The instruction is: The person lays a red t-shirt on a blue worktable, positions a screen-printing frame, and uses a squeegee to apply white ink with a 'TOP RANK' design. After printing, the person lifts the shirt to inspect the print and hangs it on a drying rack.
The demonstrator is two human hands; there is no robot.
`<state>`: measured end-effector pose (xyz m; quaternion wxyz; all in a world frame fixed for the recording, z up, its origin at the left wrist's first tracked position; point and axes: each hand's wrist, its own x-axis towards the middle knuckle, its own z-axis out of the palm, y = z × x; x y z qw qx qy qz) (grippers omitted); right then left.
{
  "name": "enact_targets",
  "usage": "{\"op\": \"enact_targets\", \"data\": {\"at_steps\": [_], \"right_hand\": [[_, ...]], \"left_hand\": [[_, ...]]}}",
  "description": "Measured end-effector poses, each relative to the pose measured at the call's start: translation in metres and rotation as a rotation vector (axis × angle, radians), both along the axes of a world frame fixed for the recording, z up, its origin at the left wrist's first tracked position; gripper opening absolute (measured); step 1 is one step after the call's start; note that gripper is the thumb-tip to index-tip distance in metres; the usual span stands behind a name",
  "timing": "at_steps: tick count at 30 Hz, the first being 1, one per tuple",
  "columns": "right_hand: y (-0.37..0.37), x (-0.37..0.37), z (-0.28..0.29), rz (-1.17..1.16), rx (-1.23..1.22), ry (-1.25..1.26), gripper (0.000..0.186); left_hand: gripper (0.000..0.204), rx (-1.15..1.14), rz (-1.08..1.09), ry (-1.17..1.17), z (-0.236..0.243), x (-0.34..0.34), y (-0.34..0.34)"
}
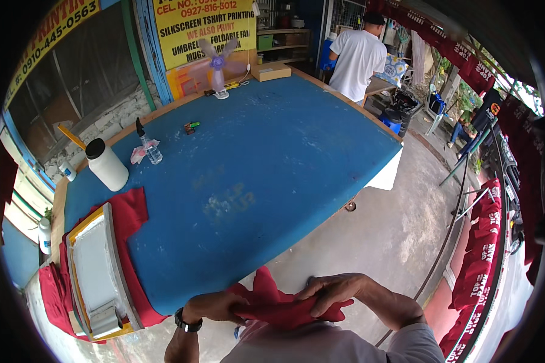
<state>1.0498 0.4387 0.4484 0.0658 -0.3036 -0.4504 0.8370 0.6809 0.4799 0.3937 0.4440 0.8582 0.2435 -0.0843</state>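
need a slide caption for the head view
Both hands, left hand and right hand, grip a red cloth at the edge of a blue table.

- Two bare forearms come up from the lower edge, no sleeves reaching the wrists, no gloves on either hand.
- Left hand (215,305): a dark wristwatch (186,322) sits on the wrist, black band, snug fit, rounded case just showing on the outer side.
- Right hand (333,290): nothing worn, no ring or band that can be made out, wrist plain.
- Down at the bottom edge, a pale grey-white shirt (321,346) covers the chest, and the same light cloth forms a short sleeve (421,345) on the right upper arm, loose and plain, no print visible.
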Motion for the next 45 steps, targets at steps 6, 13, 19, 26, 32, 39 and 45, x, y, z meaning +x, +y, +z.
{"op": "enact_targets", "data": {"at_steps": [6,13,19,26,32,39,45], "right_hand": [[0.035,0.155,0.059,-0.217,0.238,0.226,0.039],[0.058,0.223,0.108,-0.541,0.643,0.126,0.035],[0.053,0.238,0.125,-0.849,1.273,-0.386,0.026],[0.036,0.232,0.093,-0.742,1.315,-0.708,0.04],[0.036,0.237,0.055,-1.049,1.434,-0.669,0.029],[0.032,0.198,0.016,-1.437,1.219,-0.538,0.032],[0.058,0.196,0.018,-1.602,1.129,-0.304,0.039]], "left_hand": [[0.021,-0.329,0.384,-0.062,-0.15,0.13,-0.039],[0.013,0.083,0.986,-0.559,-0.075,0.135,-0.023],[0.047,0.364,1.12,-0.574,0.06,0.082,-0.067],[0.028,0.121,1.391,-0.289,-0.052,0.051,-0.096],[0.016,0.887,1.704,-0.381,-0.025,0.006,-0.118],[0.022,0.145,1.558,-0.66,-0.012,-0.038,-0.166],[0.011,0.388,1.813,-1.189,0.023,-0.069,-0.176]]}}
